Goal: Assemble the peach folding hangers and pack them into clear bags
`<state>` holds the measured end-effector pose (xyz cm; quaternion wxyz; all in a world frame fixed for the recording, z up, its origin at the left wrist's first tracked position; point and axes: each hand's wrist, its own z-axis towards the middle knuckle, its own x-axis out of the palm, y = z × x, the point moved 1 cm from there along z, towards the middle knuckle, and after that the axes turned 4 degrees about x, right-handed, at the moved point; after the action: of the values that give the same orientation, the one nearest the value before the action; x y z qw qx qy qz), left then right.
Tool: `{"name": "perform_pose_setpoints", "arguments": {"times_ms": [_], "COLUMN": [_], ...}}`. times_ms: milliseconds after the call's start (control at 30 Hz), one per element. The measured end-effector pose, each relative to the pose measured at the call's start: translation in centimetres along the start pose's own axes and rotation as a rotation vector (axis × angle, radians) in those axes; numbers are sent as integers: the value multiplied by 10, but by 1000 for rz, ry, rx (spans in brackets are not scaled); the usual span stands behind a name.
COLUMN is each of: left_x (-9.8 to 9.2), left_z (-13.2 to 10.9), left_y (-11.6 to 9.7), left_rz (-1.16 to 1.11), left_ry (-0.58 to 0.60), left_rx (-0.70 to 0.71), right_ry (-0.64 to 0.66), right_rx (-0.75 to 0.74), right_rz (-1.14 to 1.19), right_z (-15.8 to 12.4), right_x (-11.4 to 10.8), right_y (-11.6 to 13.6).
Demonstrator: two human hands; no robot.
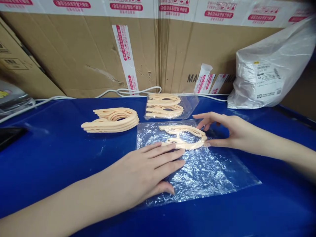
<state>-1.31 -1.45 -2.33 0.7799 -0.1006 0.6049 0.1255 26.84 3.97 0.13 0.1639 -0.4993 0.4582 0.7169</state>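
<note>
A cream plastic folding hanger [195, 144], folded up, lies at the upper part of a clear plastic bag [197, 174]; whether it is inside or on top, I cannot tell. My left hand [150, 168] is open and flat on the bag, its fingertips reaching the hanger's near arm. At the hanger's rounded right end, my right hand [222, 130] has its thumb and bent fingers on either side of it, with the index finger stretched out above. Behind, a clear packet of hangers [164, 106] lies flat. To the left is a loose stack of folded hangers [113, 121].
Cardboard boxes [86, 49] with printed tape form a wall behind the blue table [49, 184]. A white cable [138, 91] runs along its foot. On the right stands a labelled white plastic bag [249, 79]. A dark flat object [11, 136] sits at the left edge.
</note>
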Motion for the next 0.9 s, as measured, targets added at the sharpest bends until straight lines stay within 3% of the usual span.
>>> {"name": "perform_pose_setpoints", "arguments": {"times_ms": [267,900], "left_x": [0,-3], "left_z": [0,1], "left_y": [1,2], "left_rz": [28,-11], "left_ry": [50,97], "left_rx": [17,-3], "right_ry": [-166,-119], "right_rx": [20,-33], "right_rz": [-30,145], "right_z": [2,2], "right_x": [21,26], "right_y": [9,9]}}
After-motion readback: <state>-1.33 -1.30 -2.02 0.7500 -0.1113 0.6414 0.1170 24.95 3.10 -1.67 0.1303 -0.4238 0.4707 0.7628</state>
